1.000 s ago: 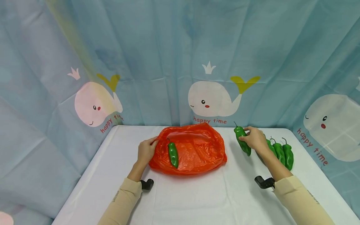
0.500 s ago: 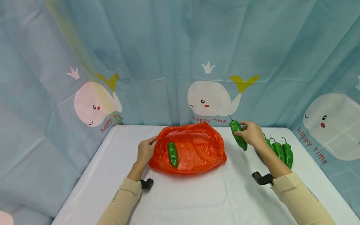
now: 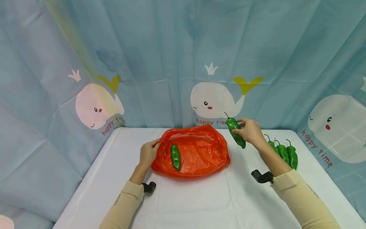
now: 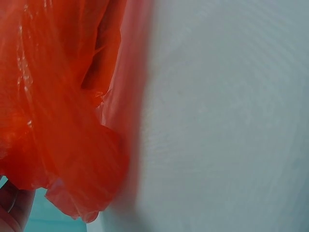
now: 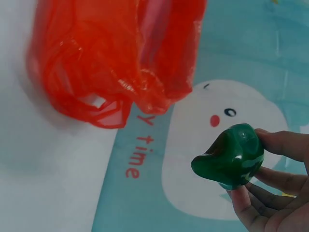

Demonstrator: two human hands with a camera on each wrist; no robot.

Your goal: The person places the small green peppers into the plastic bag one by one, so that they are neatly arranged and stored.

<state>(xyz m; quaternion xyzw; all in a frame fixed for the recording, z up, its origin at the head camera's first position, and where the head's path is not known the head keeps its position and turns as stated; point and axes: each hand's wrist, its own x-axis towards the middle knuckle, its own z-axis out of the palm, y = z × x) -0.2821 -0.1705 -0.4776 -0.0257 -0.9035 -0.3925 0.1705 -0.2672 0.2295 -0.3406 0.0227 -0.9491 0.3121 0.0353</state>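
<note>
With the right hand [image 3: 250, 131] pinching a green pepper [image 3: 237, 137] above the table [image 3: 188, 203] beside the red bag [image 3: 210, 169], the left hand [image 3: 149, 152], gripping the bag's edge, should hold it wide.

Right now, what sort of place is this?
Probably a staged tabletop recording setup: white-covered table, whale-print cloth backdrop hung behind and beside it, black device at each wrist.

green peppers [image 3: 175, 157]: 5 — visible | red bag [image 3: 200, 156]: 1 | table [image 3: 194, 206]: 1 | sleeves [image 3: 303, 200]: 2 | black mounts [image 3: 150, 187]: 2
</note>
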